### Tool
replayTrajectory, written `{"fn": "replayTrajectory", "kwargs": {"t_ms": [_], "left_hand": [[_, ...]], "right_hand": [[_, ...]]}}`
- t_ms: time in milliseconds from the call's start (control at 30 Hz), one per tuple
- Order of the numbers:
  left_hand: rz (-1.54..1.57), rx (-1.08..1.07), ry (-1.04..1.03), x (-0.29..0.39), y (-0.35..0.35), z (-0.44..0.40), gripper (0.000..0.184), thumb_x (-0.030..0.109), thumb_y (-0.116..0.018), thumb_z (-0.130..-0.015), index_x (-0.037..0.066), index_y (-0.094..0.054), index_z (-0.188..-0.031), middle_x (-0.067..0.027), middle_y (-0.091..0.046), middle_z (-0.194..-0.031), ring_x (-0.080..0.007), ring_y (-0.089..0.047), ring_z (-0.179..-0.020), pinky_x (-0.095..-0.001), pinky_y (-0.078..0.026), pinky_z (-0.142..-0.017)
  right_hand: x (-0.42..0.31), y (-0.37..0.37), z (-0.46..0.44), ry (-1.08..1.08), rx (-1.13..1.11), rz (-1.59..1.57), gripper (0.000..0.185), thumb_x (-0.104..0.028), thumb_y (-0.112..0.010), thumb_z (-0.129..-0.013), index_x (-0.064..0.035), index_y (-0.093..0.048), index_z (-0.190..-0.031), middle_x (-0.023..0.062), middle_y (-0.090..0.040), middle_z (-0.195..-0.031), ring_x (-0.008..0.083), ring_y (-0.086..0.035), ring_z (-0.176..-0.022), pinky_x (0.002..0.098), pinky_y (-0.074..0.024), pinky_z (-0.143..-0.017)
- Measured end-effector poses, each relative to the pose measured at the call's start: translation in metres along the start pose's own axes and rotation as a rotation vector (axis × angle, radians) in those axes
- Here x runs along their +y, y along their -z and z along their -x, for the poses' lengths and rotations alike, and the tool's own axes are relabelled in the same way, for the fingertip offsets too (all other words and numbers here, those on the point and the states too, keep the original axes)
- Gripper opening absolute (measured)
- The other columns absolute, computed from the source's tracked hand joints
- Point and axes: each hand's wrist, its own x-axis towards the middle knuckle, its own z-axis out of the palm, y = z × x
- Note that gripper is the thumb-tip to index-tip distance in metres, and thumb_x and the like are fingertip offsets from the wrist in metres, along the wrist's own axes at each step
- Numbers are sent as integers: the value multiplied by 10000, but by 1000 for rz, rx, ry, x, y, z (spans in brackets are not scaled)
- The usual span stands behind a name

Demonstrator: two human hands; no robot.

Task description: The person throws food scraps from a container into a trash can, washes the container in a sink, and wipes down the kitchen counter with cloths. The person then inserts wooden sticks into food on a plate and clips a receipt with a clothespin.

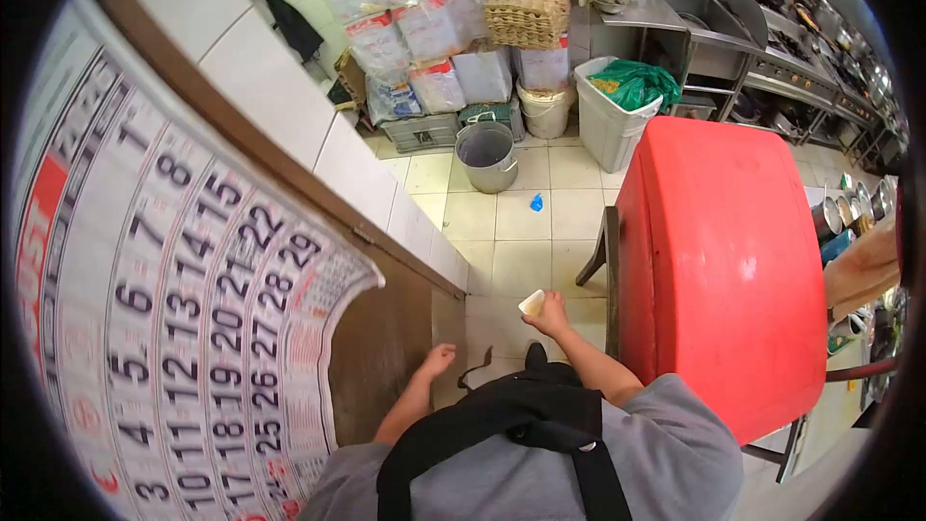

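Observation:
My right hand (554, 315) is closed around a small white square-rimmed container (531, 303), held out over the tiled floor. Something pale yellowish shows inside it, too small to name. My left hand (440, 358) hangs beside the brown door (381, 347), its fingers curled in with nothing visible in them. A black apron (502, 405) over a grey shirt covers my body, with one loose strap end between my hands. To the right of my right hand stands a big red cooler-like box (719, 251) on a dark stand.
A wall calendar (193, 328) fills the left side. Ahead stand a grey metal pot (487, 159), a white bin (603, 116) with a green bag, and stacked wrapped packages (424, 29). Blue scrap (536, 202) lies on the floor. Another person's arm (863, 270) shows far right.

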Motion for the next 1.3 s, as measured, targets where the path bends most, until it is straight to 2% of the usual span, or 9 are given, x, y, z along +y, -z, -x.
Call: {"fn": "replayTrajectory", "kwargs": {"t_ms": [133,233,367,433,900,1067,1200,1233,1300], "left_hand": [[-60,65,199,-5,19,-28,317,138,-557,-849,11,-588,-1137,-122,-657,-935,-195,-635,-818,-340,-501,-720],[103,-141,174,-66,42,-92,322,140,-557,-833,6,-604,-1122,-120,-664,-910,-196,-636,-775,-342,-503,-691],[-80,-208,221,4,60,-151,340,173,-568,-828,6,-606,-1121,-123,-669,-888,-193,-627,-737,-335,-498,-671],[-277,-179,-20,30,76,-200,342,190,-568,-817,16,-614,-1107,-131,-670,-875,-193,-622,-694,-337,-497,-658],[-282,-180,-289,347,112,-492,329,132,-553,-818,15,-578,-1124,-139,-659,-890,-205,-636,-771,-324,-494,-706],[-293,-139,-326,361,114,-528,339,207,-541,-811,58,-601,-1110,-128,-662,-826,-233,-639,-762,-335,-499,-693],[-402,-145,-242,332,138,-514,334,185,-517,-800,32,-610,-1082,-147,-666,-800,-246,-649,-707,-349,-509,-672],[-487,-185,-324,293,148,-524,339,176,-529,-790,25,-610,-1083,-158,-666,-815,-244,-655,-713,-349,-514,-653],[-358,-146,-48,283,151,-522,353,153,-554,-771,14,-611,-1090,-173,-666,-846,-243,-664,-725,-351,-524,-623]], "right_hand": [[2,12,-59,-44,30,-12,827,-342,-800,-558,48,-453,-1201,243,-481,-1126,383,-440,-1096,425,-384,-968],[0,24,-102,-35,123,-15,837,-341,-799,-559,36,-441,-1216,232,-485,-1141,365,-451,-1098,415,-386,-968],[11,44,-158,-151,78,2,851,-340,-805,-556,17,-429,-1231,215,-477,-1179,354,-490,-1076,414,-410,-948],[14,51,-188,-208,84,-36,856,-339,-807,-554,13,-428,-1235,210,-473,-1191,354,-503,-1067,414,-417,-941],[58,174,-368,-447,497,23,874,-316,-821,-546,84,-420,-1210,241,-451,-1118,379,-505,-1022,412,-458,-878],[98,244,-454,-791,352,127,849,-384,-833,-526,83,-505,-1154,255,-520,-1134,384,-526,-1054,396,-449,-912],[116,337,-573,-685,91,220,633,-386,-796,-552,51,-631,-979,223,-580,-1101,354,-494,-1122,380,-456,-923],[121,355,-607,-624,192,206,642,-391,-797,-554,42,-630,-997,220,-577,-1105,357,-491,-1126,379,-461,-915],[105,392,-659,-588,309,286,692,-381,-815,-528,19,-615,-1056,221,-565,-1126,354,-509,-1115,368,-463,-915]]}}
